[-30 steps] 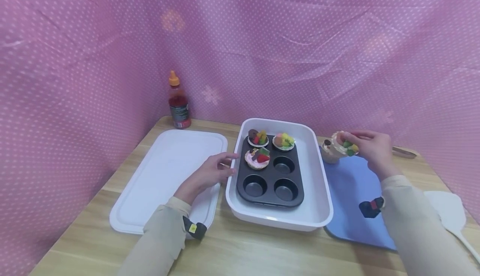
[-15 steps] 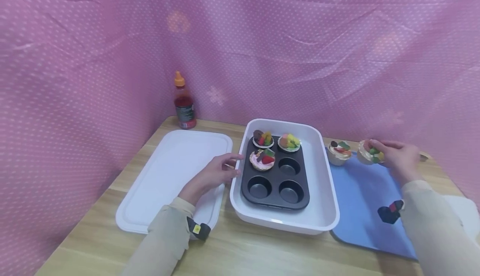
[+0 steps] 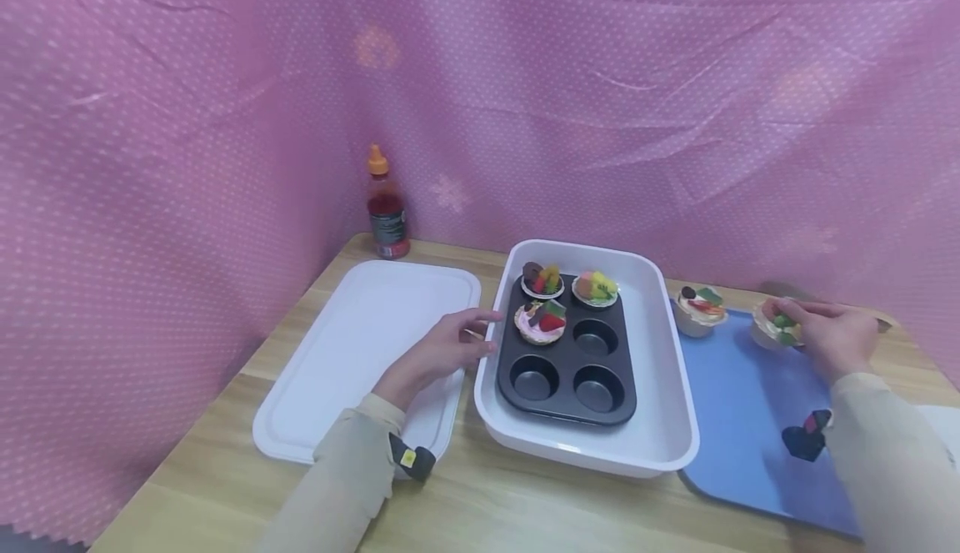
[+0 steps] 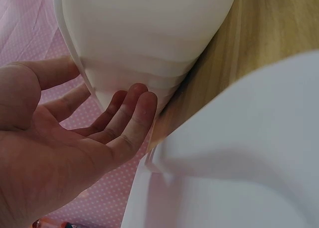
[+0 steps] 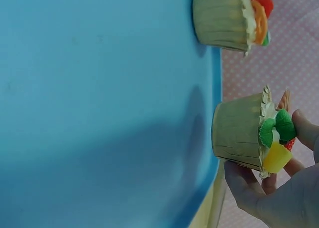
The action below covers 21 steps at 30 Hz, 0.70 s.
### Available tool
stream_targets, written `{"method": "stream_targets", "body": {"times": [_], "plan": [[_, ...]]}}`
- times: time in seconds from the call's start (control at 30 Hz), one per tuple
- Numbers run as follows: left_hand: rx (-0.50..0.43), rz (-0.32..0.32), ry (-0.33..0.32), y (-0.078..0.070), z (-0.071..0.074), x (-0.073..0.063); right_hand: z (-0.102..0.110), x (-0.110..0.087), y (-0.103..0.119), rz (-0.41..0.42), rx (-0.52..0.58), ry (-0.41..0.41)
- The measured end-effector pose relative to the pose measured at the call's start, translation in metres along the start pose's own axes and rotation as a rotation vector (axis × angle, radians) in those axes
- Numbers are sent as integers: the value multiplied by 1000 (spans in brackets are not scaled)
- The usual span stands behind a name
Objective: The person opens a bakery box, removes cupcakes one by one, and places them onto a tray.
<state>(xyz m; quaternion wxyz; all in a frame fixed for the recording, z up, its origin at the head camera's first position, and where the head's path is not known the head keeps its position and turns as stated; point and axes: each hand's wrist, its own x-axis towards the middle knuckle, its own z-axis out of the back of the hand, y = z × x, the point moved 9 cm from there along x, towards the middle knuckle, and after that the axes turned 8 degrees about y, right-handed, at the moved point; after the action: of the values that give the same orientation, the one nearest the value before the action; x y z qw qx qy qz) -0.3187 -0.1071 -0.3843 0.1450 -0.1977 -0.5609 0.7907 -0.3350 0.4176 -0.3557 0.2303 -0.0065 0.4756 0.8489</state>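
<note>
My right hand [image 3: 840, 340] pinches the rightmost cupcake [image 3: 768, 334], likely light, best held by its paper cup [image 5: 237, 130]; my left hand [image 3: 441, 344], fingers relaxed, touches the tub [image 3: 660, 386].

- Three fruit-topped tarts [image 3: 540, 324], in one six-cup muffin tin [image 3: 566, 384]
- Two cupcakes [image 3: 699, 313], by one blue board's [image 3: 738, 419] far edge
- One white tray [image 3: 654, 361]
- One white board [image 3: 360, 340], bench's [image 3: 536, 507] left edge
- One bottle [image 3: 388, 221], bench's far left corner
- One partly hidden white thing [image 3: 947, 426], bench's right edge
- One left hand [image 3: 444, 349], one right hand [image 3: 838, 338]
</note>
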Motion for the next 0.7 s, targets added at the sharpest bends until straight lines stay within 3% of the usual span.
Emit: {"method": "stream_targets", "body": {"times": [0.23,0.7], "plan": [[10,6,-9,-3,1,1,2,1,-10,-75,55,4],[10,8,6,1,0,3,-2,3,-17,-85,91,38]]}}
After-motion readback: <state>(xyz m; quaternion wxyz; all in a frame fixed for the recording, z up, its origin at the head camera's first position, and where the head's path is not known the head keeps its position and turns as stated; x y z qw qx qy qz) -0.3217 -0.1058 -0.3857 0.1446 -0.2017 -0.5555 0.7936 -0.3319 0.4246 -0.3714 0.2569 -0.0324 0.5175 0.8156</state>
